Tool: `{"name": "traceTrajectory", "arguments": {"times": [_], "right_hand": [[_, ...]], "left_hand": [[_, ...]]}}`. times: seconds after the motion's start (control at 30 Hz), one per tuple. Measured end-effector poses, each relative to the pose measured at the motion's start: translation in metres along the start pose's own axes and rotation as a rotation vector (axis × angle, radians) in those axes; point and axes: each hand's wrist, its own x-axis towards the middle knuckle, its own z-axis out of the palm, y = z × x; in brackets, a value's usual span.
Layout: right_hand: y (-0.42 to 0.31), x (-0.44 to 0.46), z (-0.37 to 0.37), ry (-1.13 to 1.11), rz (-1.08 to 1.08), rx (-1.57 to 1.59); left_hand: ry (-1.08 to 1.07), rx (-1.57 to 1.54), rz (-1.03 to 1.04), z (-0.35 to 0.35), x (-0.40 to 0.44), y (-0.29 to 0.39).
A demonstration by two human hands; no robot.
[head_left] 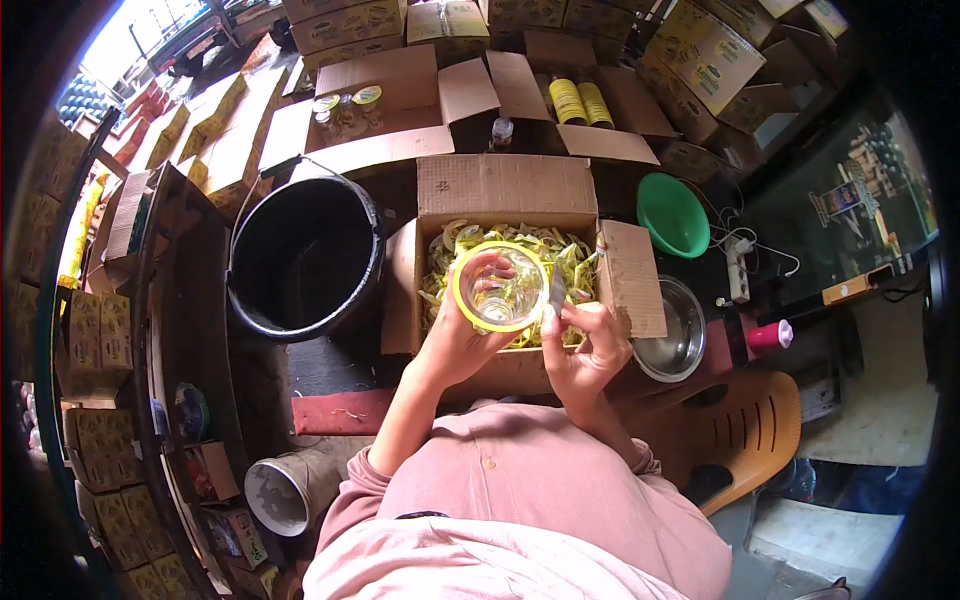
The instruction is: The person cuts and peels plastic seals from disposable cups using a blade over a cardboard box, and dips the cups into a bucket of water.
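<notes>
1. Head view: the left hand [455,338] grasps a clear jar [500,288] around its side; its fingers show through the wall. The jar is held up over an open cardboard box [505,186], its round end with a yellow rim [500,246] turned toward the camera.
2. The right hand [590,352] is just beside the jar, thumb and fingers pinched on a grey blade-like piece [557,291] that lies close along the rim's right side. Whether the piece touches the rim, I cannot tell; nor is it clear exactly what it is.
3. The step in hand, as I judge it, is close fingertip work at the yellow edge: the left hand steadies, the right handles the fine part.
4. Below the jar, the box is filled with tangled yellow and green strips [580,262]. A black bucket [305,255] stands to the left of the box; a green bowl [672,215] and a metal bowl [675,335] are to its right.
5. A next move at this edge would call for a firm left hold without squeezing, a small turn of the jar to present more rim, and a light right pinch, with the left fingers clear of the grey piece.
</notes>
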Motion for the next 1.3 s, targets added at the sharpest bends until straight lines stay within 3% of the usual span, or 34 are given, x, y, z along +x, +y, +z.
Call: {"name": "traceTrajectory", "arguments": {"times": [0.53, 0.83, 1.07, 1.3], "right_hand": [[-0.002, 0.006, 0.001, 0.054, 0.020, -0.060], [0.013, 0.004, 0.000, 0.050, 0.129, 0.098], [0.003, 0.002, -0.005, 0.045, 0.013, 0.023], [0.007, 0.001, -0.007, 0.008, 0.053, 0.021]], "left_hand": [[0.019, 0.085, 0.024, 0.013, -0.003, -0.002], [-0.088, 0.061, 0.014, 0.011, -0.005, -0.004], [-0.056, -0.007, 0.005, 0.009, -0.001, 0.003], [-0.118, 0.035, -0.014, 0.009, -0.007, -0.002]]}}
